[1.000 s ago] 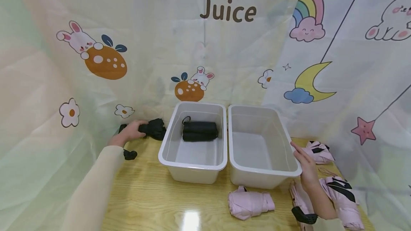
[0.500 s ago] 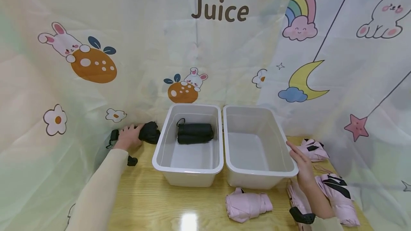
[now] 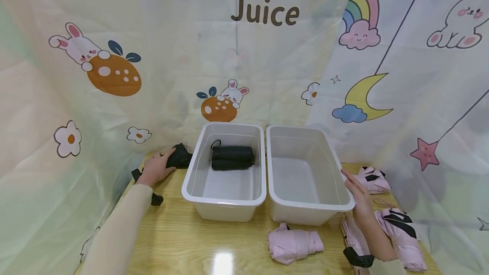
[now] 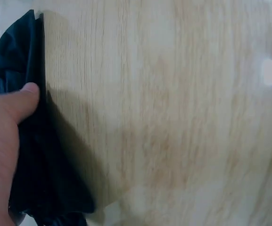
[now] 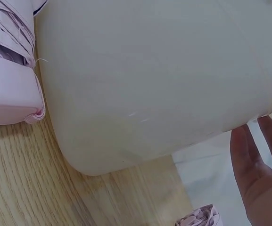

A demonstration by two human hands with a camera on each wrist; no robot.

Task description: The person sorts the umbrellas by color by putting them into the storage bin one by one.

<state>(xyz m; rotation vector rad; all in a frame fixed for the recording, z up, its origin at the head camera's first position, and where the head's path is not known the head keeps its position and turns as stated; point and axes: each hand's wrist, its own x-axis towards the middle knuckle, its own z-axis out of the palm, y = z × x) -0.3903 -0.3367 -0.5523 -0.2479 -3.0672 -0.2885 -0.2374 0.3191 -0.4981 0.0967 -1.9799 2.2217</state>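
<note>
1. Left hand (image 3: 154, 169) clamps a black bundle (image 3: 180, 157), thumb laid over its cloth, at the bench's (image 3: 183, 239) far left.
2. Gathering all the loose cloth would likely make that grip surer.
3. Right hand (image 3: 363, 203), fingers extended, touches the right bin (image 3: 311, 214), its pale floor showing.
4. Left bin (image 3: 227, 212) holds one black roll (image 3: 232, 158).

Wood-grain table (image 3: 183, 241), pale yellow-brown, glossy, reflecting light near its front; two white plastic bins, the left bin (image 3: 229, 212) and the right bin (image 3: 309, 215), stand upright, just beside each other; a rolled pink fabric bundle (image 3: 294, 245) lies before the right bin; a rear pink bundle (image 3: 373, 180), an outer pink bundle (image 3: 403, 241) and an inner pink bundle (image 3: 353, 234), partly hidden, lie along the right side, near that bin.
</note>
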